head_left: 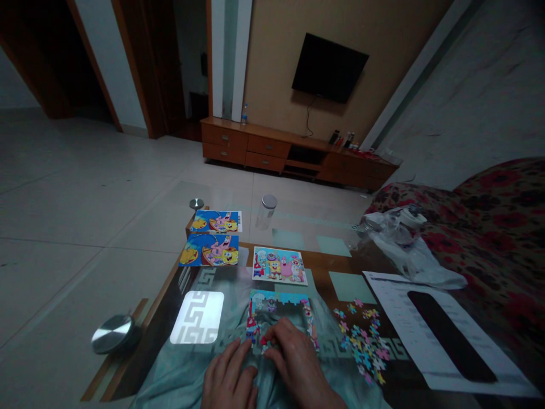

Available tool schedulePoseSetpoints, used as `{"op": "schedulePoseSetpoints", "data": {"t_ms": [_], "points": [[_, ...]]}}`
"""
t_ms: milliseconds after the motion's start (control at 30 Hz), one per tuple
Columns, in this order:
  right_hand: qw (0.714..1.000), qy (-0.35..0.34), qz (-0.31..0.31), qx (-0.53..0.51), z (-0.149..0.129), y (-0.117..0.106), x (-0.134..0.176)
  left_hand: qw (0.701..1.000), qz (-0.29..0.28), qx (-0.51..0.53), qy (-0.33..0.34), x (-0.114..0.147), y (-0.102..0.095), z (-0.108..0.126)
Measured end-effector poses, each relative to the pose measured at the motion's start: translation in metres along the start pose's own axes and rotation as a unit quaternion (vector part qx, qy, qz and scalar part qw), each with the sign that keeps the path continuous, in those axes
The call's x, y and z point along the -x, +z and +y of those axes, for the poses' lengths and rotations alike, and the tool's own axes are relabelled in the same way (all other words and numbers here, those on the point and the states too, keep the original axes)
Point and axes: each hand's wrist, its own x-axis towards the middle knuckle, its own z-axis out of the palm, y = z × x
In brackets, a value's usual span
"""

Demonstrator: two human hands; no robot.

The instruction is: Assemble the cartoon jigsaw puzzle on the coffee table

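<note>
On the glass table lies a partly joined jigsaw puzzle [251, 326], its pieces forming a top strip and two sides around a bare middle. My right hand [293, 358] is over its lower part, thumb and fingers pinched at a small reddish puzzle piece [264, 342] by the lower left. The fingers partly hide that piece. My left hand [230, 375] rests beside the puzzle's lower left corner, fingers stretched out, holding nothing I can see. Just beyond the puzzle is a cartoon picture card [280, 266]. Loose puzzle pieces [364, 343] are scattered to the right.
Two blue cartoon sheets [213, 250] lie at the far left of the table, near a clear jar [266, 212] with a grey lid. To the right are white paper [395, 318], a dark phone-like slab [451, 335] and a plastic bag [404, 244].
</note>
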Motion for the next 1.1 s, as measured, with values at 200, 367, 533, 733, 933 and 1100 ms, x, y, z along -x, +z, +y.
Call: {"op": "schedulePoseSetpoints", "data": {"t_ms": [200, 367, 533, 733, 933, 1100], "points": [[1.000, -0.018, 0.013, -0.005, 0.002, 0.005, 0.000, 0.999, 0.010, -0.001, 0.043, 0.000, 0.001, -0.007], [0.998, -0.047, 0.029, 0.007, -0.002, 0.009, -0.003, 0.998, 0.012, 0.023, -0.049, 0.003, 0.006, 0.007], [0.998, -0.045, 0.037, 0.013, -0.003, 0.012, -0.007, 0.998, -0.005, 0.035, -0.060, 0.003, 0.006, 0.012], [0.999, -0.037, 0.027, 0.027, -0.006, 0.010, -0.007, 0.997, -0.006, 0.041, -0.060, 0.003, 0.005, 0.012], [0.997, -0.008, 0.007, 0.079, -0.015, 0.005, -0.006, 0.997, 0.020, 0.046, -0.060, 0.003, 0.010, 0.011], [0.995, 0.000, -0.012, 0.103, -0.022, 0.000, -0.009, 0.997, 0.036, 0.042, -0.056, 0.002, 0.010, 0.010]]}}
